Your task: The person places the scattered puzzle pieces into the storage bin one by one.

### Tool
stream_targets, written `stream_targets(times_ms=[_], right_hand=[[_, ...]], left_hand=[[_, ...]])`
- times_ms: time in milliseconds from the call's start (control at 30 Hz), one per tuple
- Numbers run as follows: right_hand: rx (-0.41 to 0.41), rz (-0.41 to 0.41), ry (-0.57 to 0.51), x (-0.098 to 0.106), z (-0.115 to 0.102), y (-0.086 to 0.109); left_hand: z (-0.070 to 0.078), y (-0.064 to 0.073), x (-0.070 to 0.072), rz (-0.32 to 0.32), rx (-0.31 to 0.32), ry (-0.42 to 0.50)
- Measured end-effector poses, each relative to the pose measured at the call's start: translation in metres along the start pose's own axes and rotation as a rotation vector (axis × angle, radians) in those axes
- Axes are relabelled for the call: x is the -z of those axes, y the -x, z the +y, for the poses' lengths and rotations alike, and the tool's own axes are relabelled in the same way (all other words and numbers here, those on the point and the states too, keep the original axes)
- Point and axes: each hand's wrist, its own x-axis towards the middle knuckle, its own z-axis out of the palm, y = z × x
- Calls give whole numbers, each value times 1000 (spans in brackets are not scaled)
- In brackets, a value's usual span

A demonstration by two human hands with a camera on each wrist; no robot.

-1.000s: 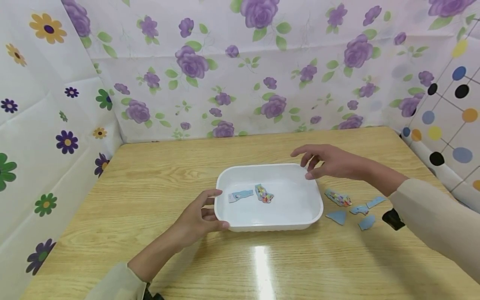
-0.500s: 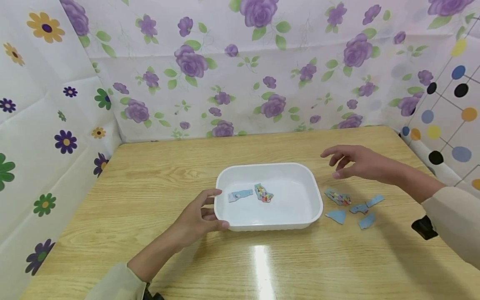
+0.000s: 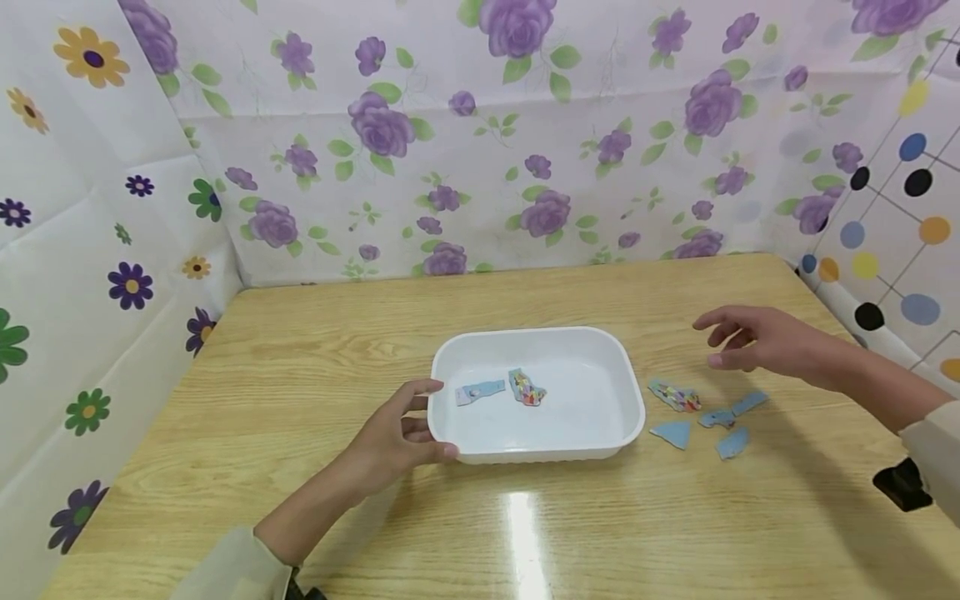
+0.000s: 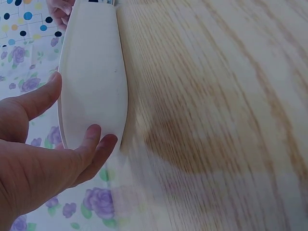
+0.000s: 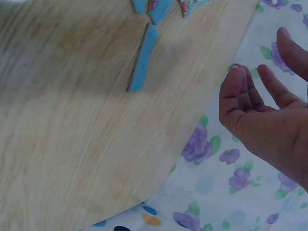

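Across the middle of the wooden table [image 3: 360, 317], by the head view, holds a white tray [image 3: 581, 396] with the left hand [image 3: 393, 433], hooking fingers and thumb round its left end, likely to steady it against sliding. Inside, left of centre, has a pale blue strip [image 3: 480, 392] and a colourful piece [image 3: 527, 389] lying flat and close together, with low walls around to stop any straying. Outside, to the right, has five more lying loose: a colourful fragment [image 3: 675, 396] near the tray, a blue triangle [image 3: 674, 432] on the near side of it, a small jagged piece [image 3: 717, 417] and a narrow strip [image 3: 750, 403] almost end to end, and a rounded piece [image 3: 732, 442] nearest; spread so, probably easy to lift singly. On the far side of these, hangs the right hand [image 3: 765, 340] in the air, released, with fingers loosely bent round nothing.

From the left wrist, shows a digit at the rim and fingertips against the outer wall, bracing from two sides.

From the right wrist, shows the right hand ungripping and well apart from the narrow strip, perhaps high enough to avoid nudging anything.
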Motion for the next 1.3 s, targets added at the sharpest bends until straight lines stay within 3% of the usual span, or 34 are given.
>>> stream_targets(times_ms=[500,833,1300], right_hand=[[-99,-33,-53,-8,36,25],[-169,-19,-63,-15,47,36],[-214,84,42,-22,60,48]], left_hand=[[-2,-1,-1,-6,4,5],[-2,-1,-1,-7,2,3],[-1,-2,0,7,9,3]])
